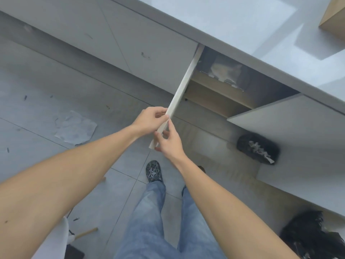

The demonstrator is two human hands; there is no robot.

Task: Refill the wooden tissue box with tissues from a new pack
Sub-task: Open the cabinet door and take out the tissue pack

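I look down at a grey cabinet under a white counter. One cabinet door [183, 85] stands open, seen edge-on. My left hand [149, 120] grips the door's free edge from the left, and my right hand [169, 141] holds the same edge lower down from the right. Inside the open cabinet, on a wooden shelf [214, 94], lies a pale, plastic-wrapped pack [224, 71], partly in shadow. A light wooden box [334, 21] shows at the top right corner on the counter.
A second cabinet door [291, 131] hangs open to the right. A dark bag [259, 150] lies inside the lower cabinet and another dark bag [309, 234] sits at the bottom right. Crumpled plastic [74, 128] lies on the tiled floor. My legs and shoe [153, 171] are below.
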